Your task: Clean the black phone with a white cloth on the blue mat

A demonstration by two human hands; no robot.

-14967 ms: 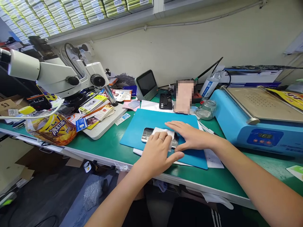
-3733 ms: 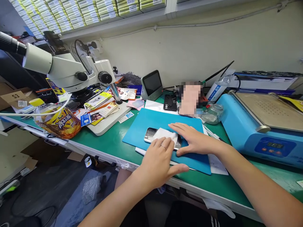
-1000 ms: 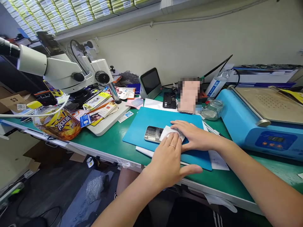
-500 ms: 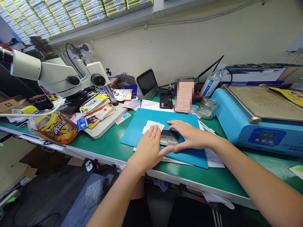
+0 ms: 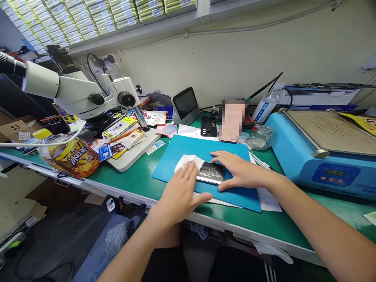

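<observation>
A phone with a dark, glossy, reflecting face [image 5: 212, 172] lies flat on the blue mat [image 5: 176, 147]. My left hand [image 5: 180, 192] presses a white tissue [image 5: 188, 159] down at the phone's left end, fingers together and thumb stretched out to the right. The tissue and fingers hide that end. At the other end, my right hand [image 5: 239, 170] braces the phone, with the fingers at the far edge and the thumb at the near corner.
A microscope [image 5: 79, 96] and an iced-tea bottle [image 5: 70, 158] stand left. Behind the mat are a small display [image 5: 185, 103], a black phone [image 5: 208, 126] and a glass jar [image 5: 260, 138]. A blue heating plate machine [image 5: 331, 172] is at right.
My left hand has slid left and towards me with the tissue, baring more of the phone's near edge. My right hand stays at the phone's right end. The view has shifted slightly.
</observation>
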